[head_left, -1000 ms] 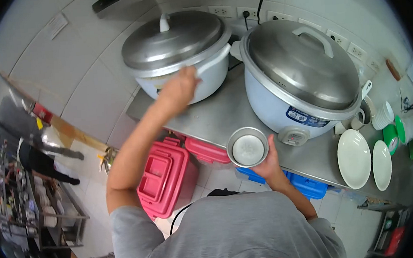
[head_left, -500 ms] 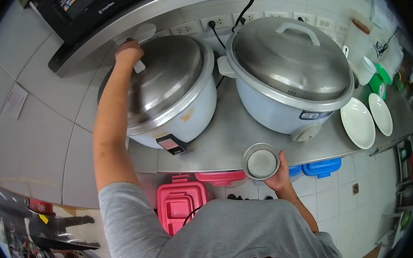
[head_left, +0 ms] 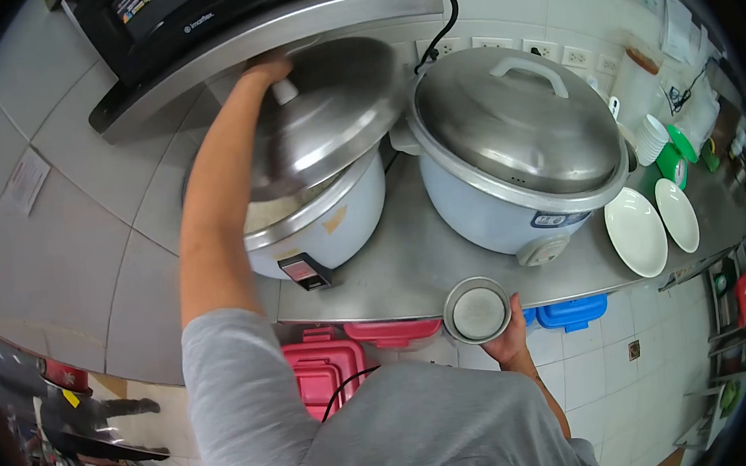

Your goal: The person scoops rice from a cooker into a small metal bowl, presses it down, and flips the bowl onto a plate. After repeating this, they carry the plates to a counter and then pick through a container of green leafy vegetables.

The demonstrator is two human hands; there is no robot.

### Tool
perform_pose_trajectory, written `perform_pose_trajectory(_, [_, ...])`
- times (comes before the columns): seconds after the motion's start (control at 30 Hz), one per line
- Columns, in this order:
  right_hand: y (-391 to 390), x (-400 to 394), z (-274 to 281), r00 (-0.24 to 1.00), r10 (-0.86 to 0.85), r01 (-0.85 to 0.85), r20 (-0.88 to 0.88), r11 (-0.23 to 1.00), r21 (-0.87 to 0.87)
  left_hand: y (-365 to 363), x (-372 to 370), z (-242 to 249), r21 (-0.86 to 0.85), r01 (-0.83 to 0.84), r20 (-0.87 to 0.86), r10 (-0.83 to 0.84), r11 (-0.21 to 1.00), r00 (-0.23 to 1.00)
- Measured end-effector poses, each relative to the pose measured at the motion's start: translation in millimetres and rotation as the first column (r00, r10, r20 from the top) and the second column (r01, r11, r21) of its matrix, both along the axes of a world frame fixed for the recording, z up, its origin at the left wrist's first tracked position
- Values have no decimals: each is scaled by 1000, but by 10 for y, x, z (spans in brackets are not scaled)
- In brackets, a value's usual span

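Observation:
My left hand (head_left: 271, 67) is closed around the white handle of a steel lid (head_left: 342, 117). The lid sits tilted and pushed back to the right over the left rice cooker (head_left: 358, 208), leaving a gap at the front left. Through that gap shows pale cooked rice (head_left: 270, 211). Low in front of the counter edge, my right hand (head_left: 513, 340) holds a small round metal bowl (head_left: 478, 314) from its right side. Its inside faces up and looks bare. Right of the left cooker stands a second rice cooker (head_left: 484, 202) with its lid on.
A steel shelf (head_left: 312, 19) carrying a black appliance (head_left: 225, 21) overhangs the left cooker. White oval plates (head_left: 636, 231), stacked white cups (head_left: 650, 139) and a green scale (head_left: 673, 166) stand on the counter's right. Red lidded bins (head_left: 327, 372) and a blue-lidded bin (head_left: 572, 312) sit below.
My left hand has lifted the left cooker's lid and shifted it to the right, uncovering the rice. The bowl stays in my right hand; the view has shifted slightly.

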State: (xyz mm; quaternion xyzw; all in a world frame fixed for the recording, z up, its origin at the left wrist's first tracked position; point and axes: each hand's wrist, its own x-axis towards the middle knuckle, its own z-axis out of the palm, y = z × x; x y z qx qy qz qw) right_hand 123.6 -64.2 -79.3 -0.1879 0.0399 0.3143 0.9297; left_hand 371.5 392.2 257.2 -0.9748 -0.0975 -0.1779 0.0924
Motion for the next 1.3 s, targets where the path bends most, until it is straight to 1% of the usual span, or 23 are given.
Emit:
perform_pose_trajectory(0.07, [41,26,22,999,-20,21,32,999,-33,-193,320,-91,-4,7,65,-7,1000,998])
perform_pose_trajectory(0.13, [-7,28,-26,999,7,-6,50,1000,-18,-588,270,-29,-163,74,72,-63,984,995])
perform_pose_trajectory(0.23, [-37,34,-24,998,-2,2,62,1000,-1,-781,522,-174,-217,67,215,-20,974,976])
perform_pose_trajectory(0.33, [-83,-5,-21,998,-29,29,54,1000,10,-833,653,-159,-256,26,176,20,966,984])
perform_pose_trajectory(0.37, [-112,-11,-19,998,-38,37,50,999,11,-655,839,-255,-116,86,290,-49,990,956])
perform_pose_trajectory(0.43, [-171,-20,-30,999,-11,10,35,1000,27,-643,682,-186,-279,56,139,-18,959,990])
perform_pose_trajectory(0.5, [-192,9,-46,1000,7,-8,22,998,68,-688,552,-169,-415,7,53,17,910,998])
perform_pose_trajectory(0.57, [-179,59,-25,1000,18,-19,19,998,55,-685,447,-151,-525,-52,38,85,850,996])
perform_pose_trajectory(0.6, [-185,50,-25,1000,29,-30,10,998,48,-685,404,-161,-507,-86,30,117,858,993])
perform_pose_trajectory(0.67, [-207,101,-39,997,72,-72,12,993,91,-679,329,-132,-471,-149,31,185,870,982])
perform_pose_trajectory(0.77, [-261,114,-61,994,107,-108,11,986,128,-714,83,-163,-486,-76,123,154,871,980])
perform_pose_trajectory(0.87, [-352,113,-32,992,124,-124,8,983,137,-733,-54,-131,-464,-145,-65,130,874,989])
perform_pose_trajectory(0.93, [-431,135,-16,993,121,-121,9,982,145,-734,-70,-151,-433,-267,-132,233,861,964])
perform_pose_trajectory(1.0, [-522,155,-35,993,114,-113,7,981,157,-649,-64,-235,-400,-222,-38,226,889,973])
perform_pose_trajectory(1.07, [-631,181,-46,993,115,-116,20,980,164,-584,-113,-286,-314,-160,33,179,936,983])
perform_pose_trajectory(1.13, [-740,183,-38,995,102,-103,14,981,164,-704,-175,-283,-312,-155,35,174,938,984])
perform_pose_trajectory(1.2, [-835,188,-7,997,79,-76,-11,984,160,-765,-213,-221,-390,-208,-32,212,897,977])
perform_pose_trajectory(1.3, [-975,199,-3,999,32,-35,21,992,125,-734,-199,-230,-297,-178,-3,186,938,983])
